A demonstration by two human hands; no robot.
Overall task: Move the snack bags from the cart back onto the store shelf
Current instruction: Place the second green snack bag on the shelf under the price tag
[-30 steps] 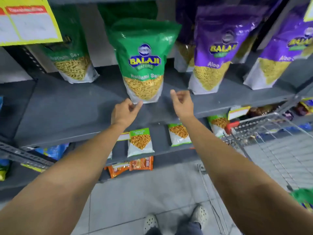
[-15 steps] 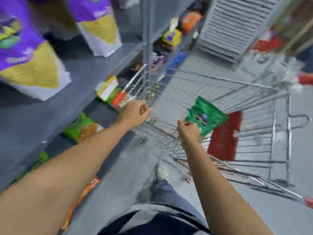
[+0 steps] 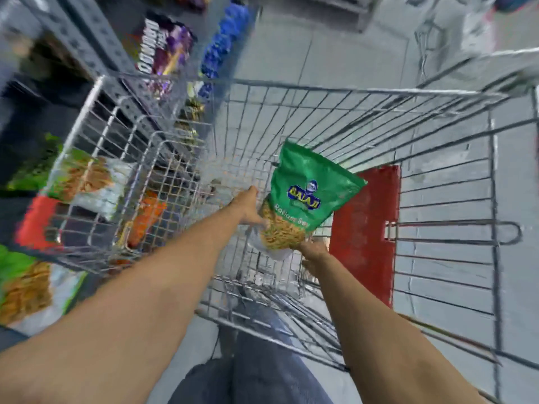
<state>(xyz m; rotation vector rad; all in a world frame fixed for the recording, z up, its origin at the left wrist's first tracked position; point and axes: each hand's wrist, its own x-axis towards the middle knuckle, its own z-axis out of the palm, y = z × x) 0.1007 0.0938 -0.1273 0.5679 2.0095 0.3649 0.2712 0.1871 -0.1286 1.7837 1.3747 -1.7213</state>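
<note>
A green Balaji snack bag point(image 3: 306, 196) with a clear window of yellow sev stands tilted inside the wire cart point(image 3: 320, 91). My left hand point(image 3: 248, 207) presses against the bag's left lower side. My right hand point(image 3: 313, 253) sits under its bottom right corner, partly hidden by the bag. Both arms reach down into the cart basket. The store shelf point(image 3: 87, 51) with more snack bags runs along the left, blurred by motion.
A red flap point(image 3: 367, 225) lies in the cart to the right of the bag. Green and orange snack packs point(image 3: 87, 182) sit on low shelves behind the cart's left wall. Grey tiled floor point(image 3: 335, 45) lies beyond the cart. My legs show below.
My view has swung from the shelf down into the cart. Both hands left the shelved bag, reached into the basket and closed around the green bag there.
</note>
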